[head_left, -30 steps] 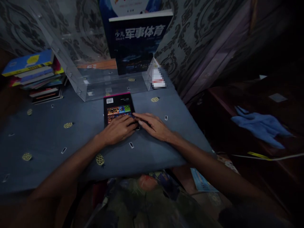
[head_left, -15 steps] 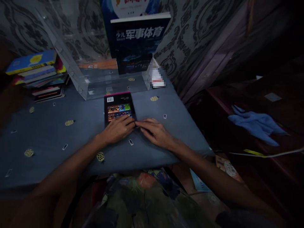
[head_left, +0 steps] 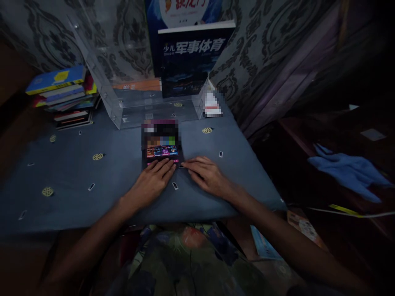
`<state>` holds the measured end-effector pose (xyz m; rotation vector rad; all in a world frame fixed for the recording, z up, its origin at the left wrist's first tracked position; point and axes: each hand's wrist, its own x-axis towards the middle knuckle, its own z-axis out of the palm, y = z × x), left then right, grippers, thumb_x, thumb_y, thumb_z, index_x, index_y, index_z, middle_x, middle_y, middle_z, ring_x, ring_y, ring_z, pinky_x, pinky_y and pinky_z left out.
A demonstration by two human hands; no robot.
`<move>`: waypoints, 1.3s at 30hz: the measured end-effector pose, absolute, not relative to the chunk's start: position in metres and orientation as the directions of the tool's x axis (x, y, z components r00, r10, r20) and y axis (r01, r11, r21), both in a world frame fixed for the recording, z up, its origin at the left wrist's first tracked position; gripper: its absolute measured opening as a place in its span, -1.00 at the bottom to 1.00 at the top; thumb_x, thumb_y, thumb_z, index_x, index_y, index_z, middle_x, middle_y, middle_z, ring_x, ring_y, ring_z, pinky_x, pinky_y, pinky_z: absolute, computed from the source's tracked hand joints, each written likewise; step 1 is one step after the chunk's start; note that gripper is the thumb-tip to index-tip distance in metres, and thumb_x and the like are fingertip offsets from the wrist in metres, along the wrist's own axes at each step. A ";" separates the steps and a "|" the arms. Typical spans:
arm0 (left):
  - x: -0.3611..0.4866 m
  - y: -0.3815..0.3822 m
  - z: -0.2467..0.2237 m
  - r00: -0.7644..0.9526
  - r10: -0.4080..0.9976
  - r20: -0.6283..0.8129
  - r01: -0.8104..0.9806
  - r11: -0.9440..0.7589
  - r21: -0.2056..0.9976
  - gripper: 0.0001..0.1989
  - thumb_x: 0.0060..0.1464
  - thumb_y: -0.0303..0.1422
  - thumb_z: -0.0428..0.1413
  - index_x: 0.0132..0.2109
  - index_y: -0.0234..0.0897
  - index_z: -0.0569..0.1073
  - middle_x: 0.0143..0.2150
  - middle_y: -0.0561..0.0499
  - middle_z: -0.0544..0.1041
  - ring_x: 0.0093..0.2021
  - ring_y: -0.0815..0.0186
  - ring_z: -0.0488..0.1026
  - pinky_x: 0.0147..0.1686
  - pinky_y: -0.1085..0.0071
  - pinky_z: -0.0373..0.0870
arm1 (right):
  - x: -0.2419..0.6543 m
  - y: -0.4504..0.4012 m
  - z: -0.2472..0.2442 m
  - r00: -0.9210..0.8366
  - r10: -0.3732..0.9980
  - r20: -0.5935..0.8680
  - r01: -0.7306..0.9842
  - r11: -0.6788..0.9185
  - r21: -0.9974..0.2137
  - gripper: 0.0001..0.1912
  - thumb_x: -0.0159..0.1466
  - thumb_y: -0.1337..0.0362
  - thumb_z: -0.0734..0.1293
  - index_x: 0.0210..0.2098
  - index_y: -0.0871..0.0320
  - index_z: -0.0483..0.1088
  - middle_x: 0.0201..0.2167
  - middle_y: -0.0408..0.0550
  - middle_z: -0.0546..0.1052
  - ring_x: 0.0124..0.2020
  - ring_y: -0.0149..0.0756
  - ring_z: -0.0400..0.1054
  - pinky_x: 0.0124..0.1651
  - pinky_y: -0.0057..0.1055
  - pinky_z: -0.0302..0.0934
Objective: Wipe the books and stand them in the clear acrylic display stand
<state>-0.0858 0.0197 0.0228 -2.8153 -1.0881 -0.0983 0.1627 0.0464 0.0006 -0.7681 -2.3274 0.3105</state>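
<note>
A small dark book (head_left: 162, 151) with rows of coloured pictures lies flat on the blue tablecloth; its upper part is pixelated. My left hand (head_left: 153, 181) rests on the book's near edge, fingers stretched out and lying flat. At the book's near right corner is my right hand (head_left: 205, 173), thumb and fingertips drawn together. Whether those fingertips grip the corner is too small to make out.
Behind the book stands a clear acrylic rack (head_left: 157, 111) holding a dark upright book (head_left: 191, 61). A book stack (head_left: 66, 96) sits at the back left. Right of the table (head_left: 117, 205) lies a blue cloth (head_left: 348, 168). A pixelated white item (head_left: 212, 102) stands beside the rack.
The view has shifted, so the scene appears farther right. My left hand has slid towards the book's near edge, uncovering more of its cover. My right hand stays by the corner.
</note>
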 end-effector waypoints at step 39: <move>-0.117 0.128 0.035 -0.041 0.923 -0.383 -0.194 0.369 0.909 -0.73 -0.04 -0.47 0.31 -0.17 -0.33 0.46 -0.43 0.06 0.50 -0.60 0.49 0.38 -0.74 0.68 0.12 | 0.130 0.146 -0.018 -0.456 0.812 0.365 0.582 0.582 -0.567 -0.57 0.36 0.22 0.27 0.18 0.19 0.42 0.22 0.22 0.45 0.26 0.00 0.30 0.28 0.07 0.17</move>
